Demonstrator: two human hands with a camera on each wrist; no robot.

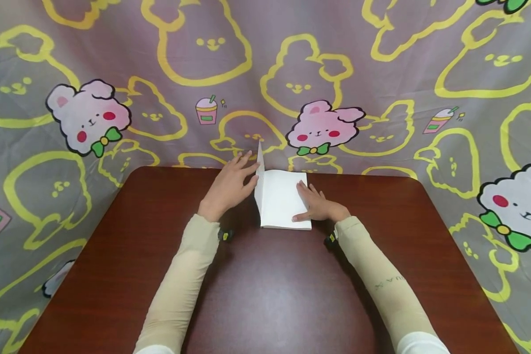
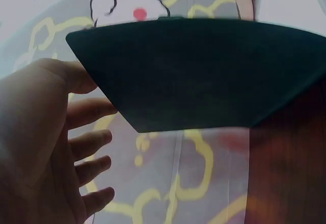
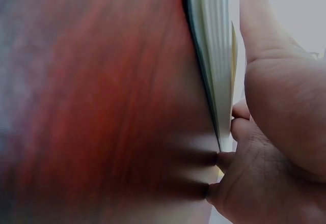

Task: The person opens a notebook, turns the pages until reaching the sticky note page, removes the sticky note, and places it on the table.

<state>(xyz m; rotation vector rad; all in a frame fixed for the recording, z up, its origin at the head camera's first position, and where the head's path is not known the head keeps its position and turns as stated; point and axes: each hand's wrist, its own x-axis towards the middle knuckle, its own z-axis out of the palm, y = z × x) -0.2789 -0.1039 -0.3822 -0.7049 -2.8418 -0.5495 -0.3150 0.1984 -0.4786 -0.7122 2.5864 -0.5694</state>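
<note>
A notebook (image 1: 285, 201) with white pages and a dark green cover (image 2: 193, 76) lies on the table, its left cover raised nearly upright. My left hand (image 1: 233, 181) is at that raised cover, thumb and index finger touching its edge and the other fingers spread loosely. In the left wrist view the cover hides the thumb's tip. My right hand (image 1: 316, 202) rests on the right side of the white page, thumb near the lower edge. The right wrist view shows the page block (image 3: 219, 51) from its side, with fingertips reaching past the edge onto the table.
The notebook is near the back edge of a reddish-brown table (image 1: 265, 290). Behind and at both sides hangs a grey curtain (image 1: 243, 29) with yellow outlines and cartoon bunnies. Each wrist has a small dark camera (image 1: 225, 235) strapped to it.
</note>
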